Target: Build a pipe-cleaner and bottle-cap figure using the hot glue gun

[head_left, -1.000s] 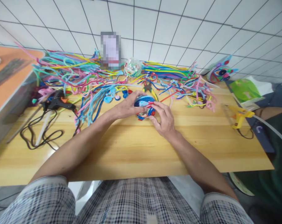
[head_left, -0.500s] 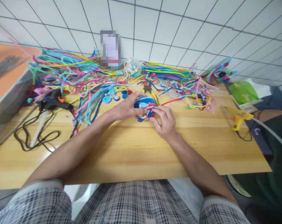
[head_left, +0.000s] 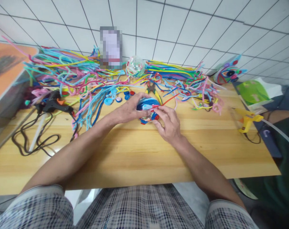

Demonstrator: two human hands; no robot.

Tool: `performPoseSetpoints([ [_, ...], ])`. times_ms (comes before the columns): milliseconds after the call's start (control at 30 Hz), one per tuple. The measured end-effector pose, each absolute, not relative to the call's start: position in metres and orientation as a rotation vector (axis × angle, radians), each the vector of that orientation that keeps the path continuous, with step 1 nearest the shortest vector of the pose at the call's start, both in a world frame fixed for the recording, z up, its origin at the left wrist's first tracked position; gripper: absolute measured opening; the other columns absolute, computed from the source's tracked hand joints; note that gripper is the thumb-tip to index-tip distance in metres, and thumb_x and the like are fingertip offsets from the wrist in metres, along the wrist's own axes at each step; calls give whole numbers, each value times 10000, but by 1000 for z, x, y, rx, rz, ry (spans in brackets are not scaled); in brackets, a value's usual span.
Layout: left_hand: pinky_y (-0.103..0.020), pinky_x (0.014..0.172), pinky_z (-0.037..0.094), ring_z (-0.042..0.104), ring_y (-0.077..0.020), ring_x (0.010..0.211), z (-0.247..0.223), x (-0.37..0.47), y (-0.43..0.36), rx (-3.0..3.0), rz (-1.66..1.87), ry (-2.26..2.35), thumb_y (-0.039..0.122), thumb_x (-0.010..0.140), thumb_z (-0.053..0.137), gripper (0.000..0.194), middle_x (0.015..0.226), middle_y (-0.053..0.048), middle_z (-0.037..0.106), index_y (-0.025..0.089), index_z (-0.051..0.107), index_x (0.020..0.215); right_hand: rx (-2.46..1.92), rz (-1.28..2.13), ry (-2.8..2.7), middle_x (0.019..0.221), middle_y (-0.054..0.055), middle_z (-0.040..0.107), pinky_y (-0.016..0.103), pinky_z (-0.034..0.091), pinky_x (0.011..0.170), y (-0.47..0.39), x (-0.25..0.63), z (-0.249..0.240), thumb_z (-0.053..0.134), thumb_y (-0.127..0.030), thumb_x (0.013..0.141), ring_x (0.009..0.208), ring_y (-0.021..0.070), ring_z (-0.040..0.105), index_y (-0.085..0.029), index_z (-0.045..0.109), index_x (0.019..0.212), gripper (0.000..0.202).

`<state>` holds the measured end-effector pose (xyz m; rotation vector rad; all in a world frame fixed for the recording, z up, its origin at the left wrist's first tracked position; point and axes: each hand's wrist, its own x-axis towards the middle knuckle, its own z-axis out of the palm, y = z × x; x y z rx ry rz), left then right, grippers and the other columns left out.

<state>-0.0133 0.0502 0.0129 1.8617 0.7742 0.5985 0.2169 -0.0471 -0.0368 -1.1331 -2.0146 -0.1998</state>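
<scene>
A round ball (head_left: 148,103) wrapped in blue and light blue pipe cleaners, with red and blue coils low on it, is held over the table's middle. My left hand (head_left: 132,109) grips its left side, thumb across the front. At its right, my right hand (head_left: 168,122) pinches a red pipe cleaner (head_left: 170,100) against the ball; the free end points up and right. Yellow-handled pliers (head_left: 154,90) lie just behind the ball. Small blue, red and pink coils (head_left: 118,99) rest on the wood behind my left hand.
Heaps of pipe cleaners (head_left: 70,70) line the wall, with a clear ball (head_left: 135,66) and a phone (head_left: 111,47). A black glue gun (head_left: 54,103) with cable lies left, a yellow glue gun (head_left: 248,120) right. A decorated figure (head_left: 230,73) stands back right; a person's arm (head_left: 280,115) shows beyond.
The red pipe cleaner's free end has swung upward and closer to my right hand. Both hands keep their hold on the ball and strip. The view has shifted slightly.
</scene>
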Motion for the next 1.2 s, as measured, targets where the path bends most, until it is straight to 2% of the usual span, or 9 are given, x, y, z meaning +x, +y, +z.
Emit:
performPoseSetpoints([
  [167,-469,1090,522,634,-306,1232,13,-16,52,1892,563,815,480,841,779,658,1352,-120,644,201,548,1389,-1119,-225,-2015,1388,168,675,496,619,1053,-46,216,-39,665,-322,1038,1264,310,683,-250,618,1492,463],
  [467,-456,1121,520,632,-304,1274,11,-15,54,1927,581,765,561,873,760,667,1402,-119,643,205,557,1399,-1130,-233,-1991,1392,169,687,484,630,1038,-46,215,-43,661,-298,1039,1269,306,682,-251,637,1492,455],
  [633,-457,1140,517,624,-330,1332,14,-19,57,1871,531,730,540,880,760,691,1450,-121,648,219,555,1457,-1139,-238,-1973,1373,171,692,495,622,1048,-44,214,-43,651,-309,1047,1256,304,687,-245,647,1476,434],
  [867,-486,1275,406,506,-354,1504,23,-27,66,1838,403,645,542,906,674,736,1629,-80,559,251,529,1567,-1133,-233,-1965,1368,154,691,498,611,1051,-42,217,-42,643,-329,1051,1244,294,692,-263,657,1460,415],
  [1000,-488,1326,335,442,-352,1566,24,-31,67,1752,409,677,678,930,614,796,1676,-77,524,269,525,1607,-1164,-240,-1956,1367,141,685,492,604,1050,-41,219,-43,635,-342,1054,1232,289,697,-279,655,1461,412],
  [1133,-494,1287,393,490,-361,1517,28,-31,64,1736,437,637,774,912,603,757,1548,-67,653,285,663,1487,-1132,-202,-1944,1361,138,681,516,594,1057,-39,220,-44,642,-350,1047,1232,300,690,-290,660,1465,423],
  [1200,-500,1232,458,552,-356,1454,29,-28,63,1698,481,618,789,952,526,700,1455,-62,714,283,733,1389,-1128,-200,-1949,1348,141,683,537,596,1056,-39,220,-43,642,-345,1045,1221,303,693,-294,669,1453,412],
])
